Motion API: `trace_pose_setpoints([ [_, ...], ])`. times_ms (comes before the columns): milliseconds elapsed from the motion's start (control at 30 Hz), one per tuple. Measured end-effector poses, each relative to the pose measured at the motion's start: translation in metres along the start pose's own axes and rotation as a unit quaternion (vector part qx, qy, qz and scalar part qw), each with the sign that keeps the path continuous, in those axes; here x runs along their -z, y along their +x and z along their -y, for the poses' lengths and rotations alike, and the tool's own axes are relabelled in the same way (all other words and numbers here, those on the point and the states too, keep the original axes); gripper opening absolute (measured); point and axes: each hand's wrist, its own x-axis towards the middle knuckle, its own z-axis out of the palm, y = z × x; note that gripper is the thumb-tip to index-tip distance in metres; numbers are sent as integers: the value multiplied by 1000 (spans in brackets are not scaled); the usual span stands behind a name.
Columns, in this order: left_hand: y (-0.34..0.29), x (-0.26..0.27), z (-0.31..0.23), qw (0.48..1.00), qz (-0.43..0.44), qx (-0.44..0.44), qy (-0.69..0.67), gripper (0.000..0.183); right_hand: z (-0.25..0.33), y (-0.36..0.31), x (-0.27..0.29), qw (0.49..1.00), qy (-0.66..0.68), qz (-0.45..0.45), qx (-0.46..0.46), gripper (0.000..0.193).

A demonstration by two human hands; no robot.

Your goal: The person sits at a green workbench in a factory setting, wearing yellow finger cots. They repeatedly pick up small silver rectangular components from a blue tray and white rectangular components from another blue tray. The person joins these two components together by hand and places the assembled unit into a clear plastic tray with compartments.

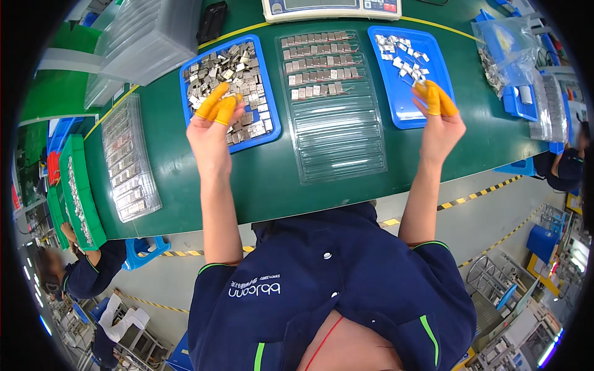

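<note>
My left hand (215,117), with yellow finger cots, is over a blue tray (270,102) heaped with small silver metal housings (221,69). Its thumb and fingers are bent together, and whatever lies between them is hidden. On the right, my right hand (440,117), also in yellow finger cots, pinches a small whitish part at the edge of a second blue tray (405,112). That tray holds several small white connectors (408,62) with thin wires. Between the hands lies a clear ribbed plastic tray (337,145), its far rows filled with silver parts with thin wires (322,62).
A digital scale (331,9) stands at the far edge. Stacked clear trays (148,40) rise at the far left, with another filled clear tray (130,157) nearer. Green bins (80,191) stand at the left end beside a co-worker (93,266). Bagged items (504,49) lie at right.
</note>
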Motion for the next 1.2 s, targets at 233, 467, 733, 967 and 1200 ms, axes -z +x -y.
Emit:
trace_pose_setpoints([
  [233, -25, -30, 13, 973, 151, 127, -117, 21, -4, -47, -49, 988, 30, 150, -26, 24],
  [467, -40, -53, 16, 975, 132, 110, -140, 23, 5, -69, -69, 963, 98, 189, -164, 25],
  [733, -43, -56, 18, 961, 141, 164, -174, 21, 16, -67, -62, 943, 102, 198, -247, 22],
  [967, -45, -59, 18, 960, 139, 168, -176, 23, 16, -66, -59, 942, 101, 194, -253, 21],
  [1200, -45, -61, 14, 968, 167, 157, -101, 27, 10, -56, -52, 940, 15, 280, -194, 22],
])
